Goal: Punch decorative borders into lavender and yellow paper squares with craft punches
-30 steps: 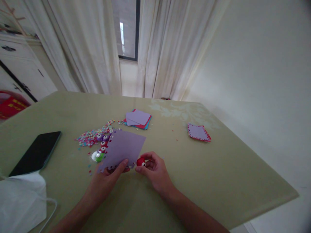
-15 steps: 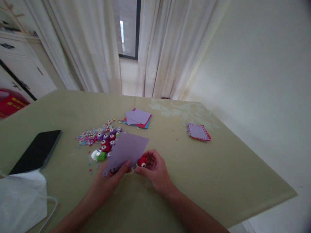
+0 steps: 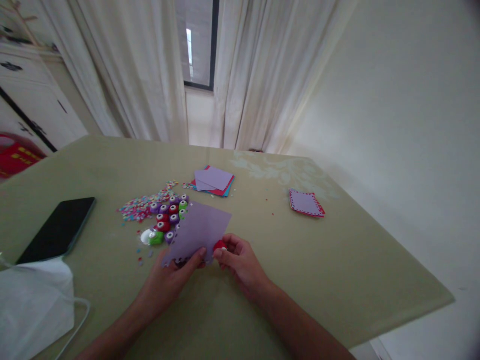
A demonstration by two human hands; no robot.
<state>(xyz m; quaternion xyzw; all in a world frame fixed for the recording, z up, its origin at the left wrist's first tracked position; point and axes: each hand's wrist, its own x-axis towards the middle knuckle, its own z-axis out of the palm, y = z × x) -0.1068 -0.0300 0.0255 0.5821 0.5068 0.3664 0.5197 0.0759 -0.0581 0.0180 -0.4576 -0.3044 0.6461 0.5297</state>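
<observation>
A purple sheet of paper (image 3: pixel 204 226) is pinched in my left hand (image 3: pixel 179 272), the thumb lying on its near edge. Small punched notches run along its left and near edges. My right hand (image 3: pixel 240 260) grips a small red craft punch (image 3: pixel 219 245) at the sheet's near right corner. Fingers partly cover the punch, so I cannot tell whether paper is inside it. Beyond the sheet lie several purple, red and green craft punches (image 3: pixel 163 226) in a cluster, partly hidden by the paper.
Colourful paper confetti (image 3: pixel 140 208) is heaped behind the punches. Stacked coloured sheets (image 3: pixel 214 180) lie farther back, and purple and red sheets with punched edges (image 3: pixel 306 203) at the right. A phone (image 3: pixel 58 229) and a white face mask (image 3: pixel 35 305) occupy the table's left side.
My right hand has turned the red punch, so its white button shows less. Its fingers have closed more around it. The purple sheet has barely shifted.
</observation>
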